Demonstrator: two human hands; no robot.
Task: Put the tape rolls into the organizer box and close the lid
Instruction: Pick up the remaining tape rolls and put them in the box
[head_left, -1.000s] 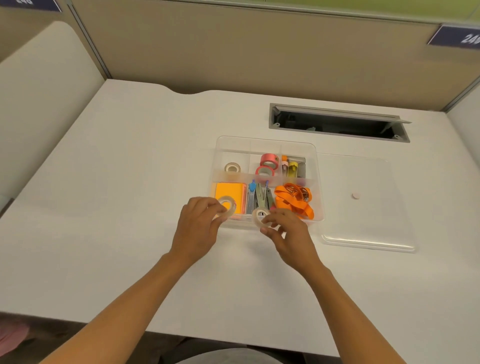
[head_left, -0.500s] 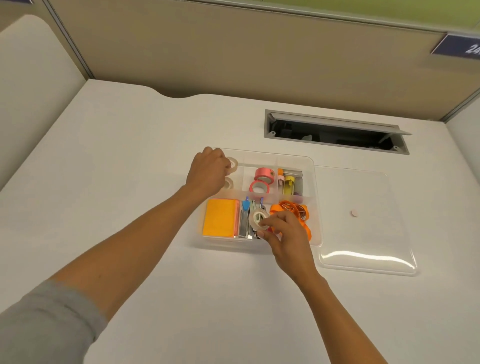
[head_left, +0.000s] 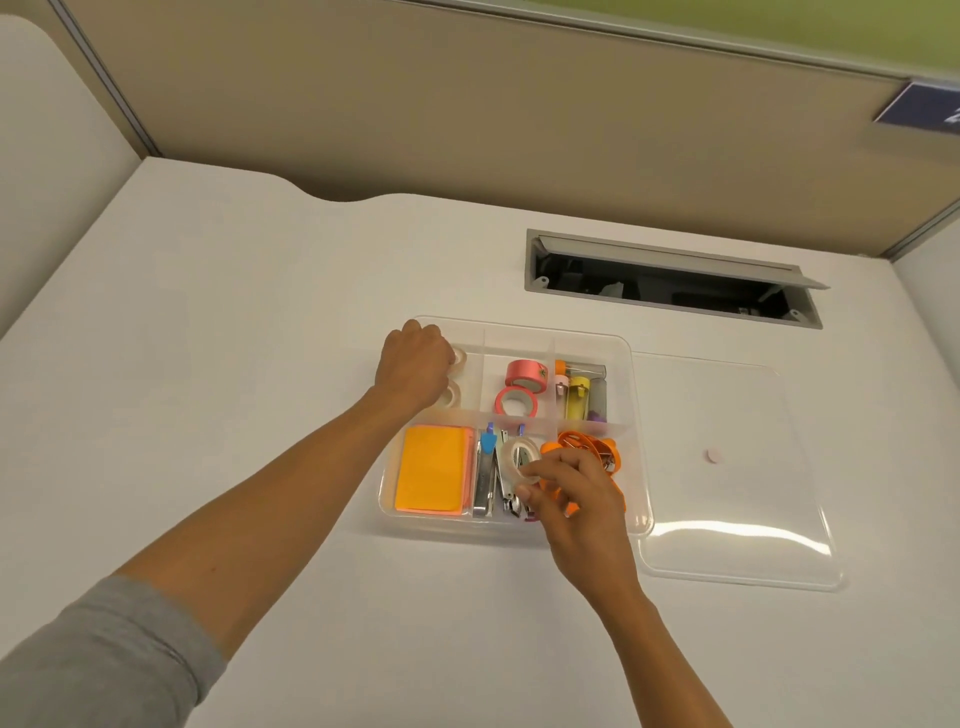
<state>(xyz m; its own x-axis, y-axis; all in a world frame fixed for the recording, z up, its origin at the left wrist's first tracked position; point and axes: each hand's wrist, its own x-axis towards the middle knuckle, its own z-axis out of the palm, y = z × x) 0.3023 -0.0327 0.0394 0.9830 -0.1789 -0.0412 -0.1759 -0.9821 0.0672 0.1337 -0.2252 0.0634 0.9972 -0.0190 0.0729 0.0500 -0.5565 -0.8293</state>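
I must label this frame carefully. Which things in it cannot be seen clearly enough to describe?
- Head view: the left hand covers most of a clear tape roll in the organizer box; whether it is released cannot be told.
- The sign is cut off by the right edge and blurred.
- The contents of the desk's cable slot are too dark.
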